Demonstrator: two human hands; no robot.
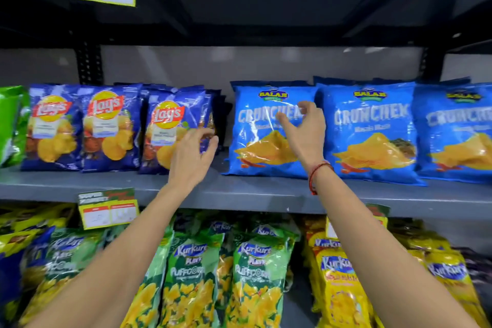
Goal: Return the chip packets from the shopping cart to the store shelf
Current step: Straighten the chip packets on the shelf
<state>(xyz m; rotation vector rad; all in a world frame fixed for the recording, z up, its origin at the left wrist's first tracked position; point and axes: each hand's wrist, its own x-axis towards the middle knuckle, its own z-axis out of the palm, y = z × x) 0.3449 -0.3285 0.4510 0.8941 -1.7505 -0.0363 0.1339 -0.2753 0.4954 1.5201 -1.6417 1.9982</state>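
Both my arms reach up to the grey middle shelf (245, 192). My left hand (193, 157) is spread open at the lower right corner of a dark blue Lay's packet (170, 125), the rightmost of three upright ones, and grips nothing. My right hand (303, 130), fingers apart, hovers in front of a light blue Crunchex packet (255, 146); whether the fingertips touch it I cannot tell. Two more Crunchex packets (372, 130) stand to its right. The shopping cart is out of view.
A green packet (12, 122) stands at the far left of the shelf. The shelf below holds green Kurkure Puffcorn bags (191, 274) and yellow Kurkure bags (338, 287). Yellow price tags (107, 212) hang from the shelf edges. A dark gap (223, 125) separates the Lay's and Crunchex rows.
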